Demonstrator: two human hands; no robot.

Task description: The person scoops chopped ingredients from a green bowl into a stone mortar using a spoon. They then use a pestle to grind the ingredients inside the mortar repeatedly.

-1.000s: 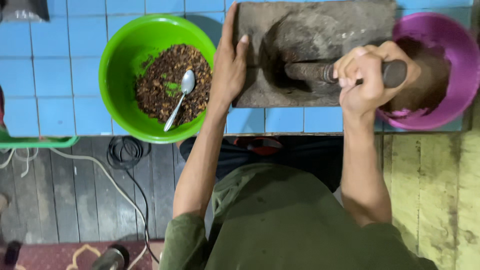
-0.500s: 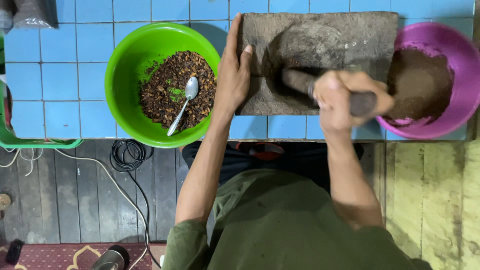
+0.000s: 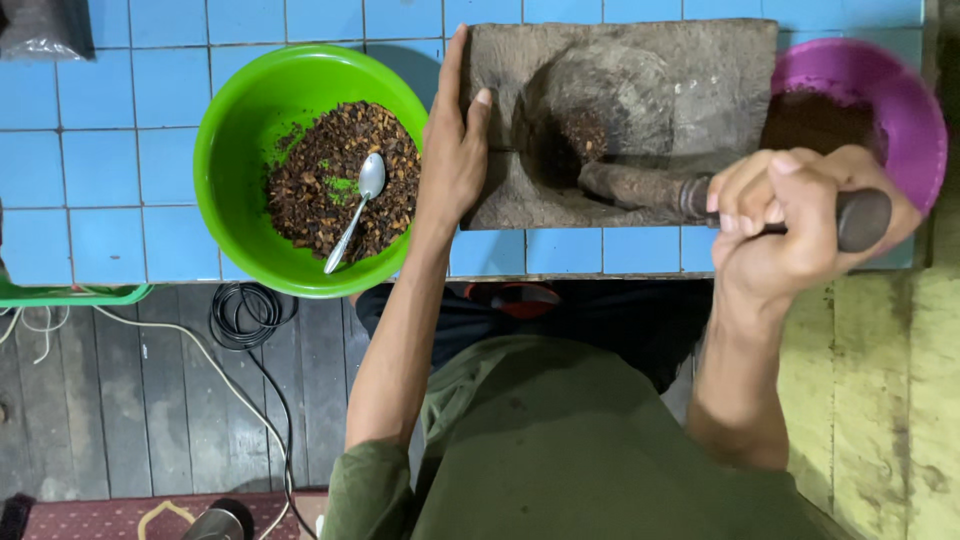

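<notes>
Right hand (image 3: 790,225), fist round pestle (image 3: 720,195), has pulled back toward counter's near edge w/ pestle tip in grinding slab (image 3: 620,120) hollow. Left hand (image 3: 455,150) still flat, open, on slab's left edge. Purple bowl (image 3: 880,100) partly hidden.

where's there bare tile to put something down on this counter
The widest bare patch is the blue tiled counter left of the green bowl, below the dark bag in the far corner. A thin strip runs along the near edge under the stone slab. It is crowded from the left hand across to the purple bowl, where the right hand grips the pestle.
</notes>
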